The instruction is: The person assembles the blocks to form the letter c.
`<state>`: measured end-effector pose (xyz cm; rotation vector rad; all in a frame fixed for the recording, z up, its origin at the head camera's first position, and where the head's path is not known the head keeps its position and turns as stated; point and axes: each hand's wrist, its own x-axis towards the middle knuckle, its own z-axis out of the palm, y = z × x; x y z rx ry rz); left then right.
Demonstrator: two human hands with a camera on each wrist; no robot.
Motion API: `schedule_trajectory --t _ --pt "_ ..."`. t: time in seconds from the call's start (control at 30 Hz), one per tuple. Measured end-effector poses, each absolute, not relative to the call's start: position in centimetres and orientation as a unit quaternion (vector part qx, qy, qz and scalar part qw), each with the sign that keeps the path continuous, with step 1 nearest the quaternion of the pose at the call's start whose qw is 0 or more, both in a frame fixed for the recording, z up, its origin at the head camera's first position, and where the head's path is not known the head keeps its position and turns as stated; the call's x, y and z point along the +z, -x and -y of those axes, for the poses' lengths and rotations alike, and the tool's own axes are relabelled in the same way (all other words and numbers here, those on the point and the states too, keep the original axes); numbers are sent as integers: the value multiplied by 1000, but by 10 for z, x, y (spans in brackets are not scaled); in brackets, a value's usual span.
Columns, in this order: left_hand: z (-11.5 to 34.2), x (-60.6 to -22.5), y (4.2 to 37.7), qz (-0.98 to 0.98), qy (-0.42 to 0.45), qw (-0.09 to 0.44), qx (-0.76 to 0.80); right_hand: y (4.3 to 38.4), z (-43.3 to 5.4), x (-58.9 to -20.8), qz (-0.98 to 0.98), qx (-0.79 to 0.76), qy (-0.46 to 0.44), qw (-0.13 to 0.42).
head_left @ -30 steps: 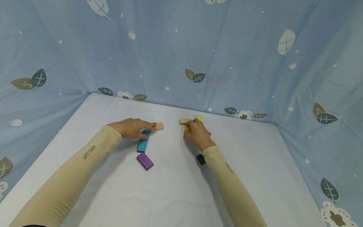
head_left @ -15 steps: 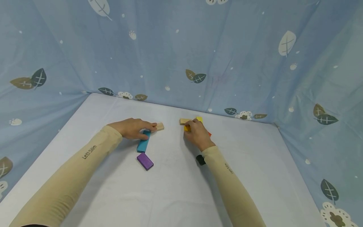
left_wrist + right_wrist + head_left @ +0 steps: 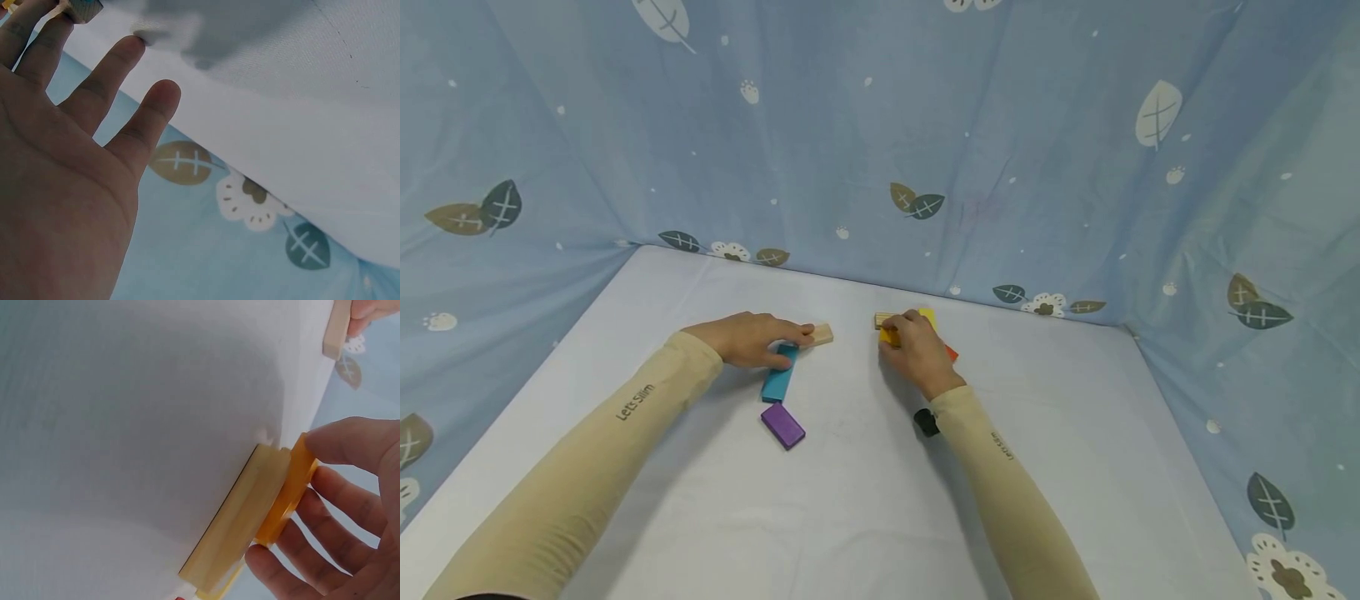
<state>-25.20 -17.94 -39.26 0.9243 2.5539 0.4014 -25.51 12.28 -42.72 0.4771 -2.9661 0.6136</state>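
My left hand (image 3: 745,340) lies with fingers extended over a plain wooden block (image 3: 823,335) at the left, its thumb on a blue block (image 3: 777,385). In the left wrist view, that hand's fingers (image 3: 109,75) spread over the white cloth, two of them by a block's end (image 3: 85,10). My right hand (image 3: 917,354) pinches an orange block (image 3: 289,494) between thumb and fingers. The orange block stands against a second plain wooden block (image 3: 228,519). Behind the right hand, a yellow block (image 3: 928,316) and a red block (image 3: 952,353) are partly hidden.
A purple block (image 3: 783,426) lies just in front of the blue one. Beside the right forearm, a black block (image 3: 927,422) is partly covered by the sleeve. A blue leaf-patterned curtain (image 3: 820,150) rises behind the white tabletop (image 3: 850,517).
My right hand has shifted slightly left with the orange block, covering more of the plain block and showing more of the red one. The left hand stays in place.
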Motion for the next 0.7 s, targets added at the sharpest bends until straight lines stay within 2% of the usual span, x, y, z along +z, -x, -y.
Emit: schedule_trajectory --t 0.3,0.7 --pt "180 -394 254 -911 -327 203 144 254 -109 -426 962 200 -178 56" --pt "178 -395 255 -915 -316 206 143 249 -89 -427 964 169 -206 25"
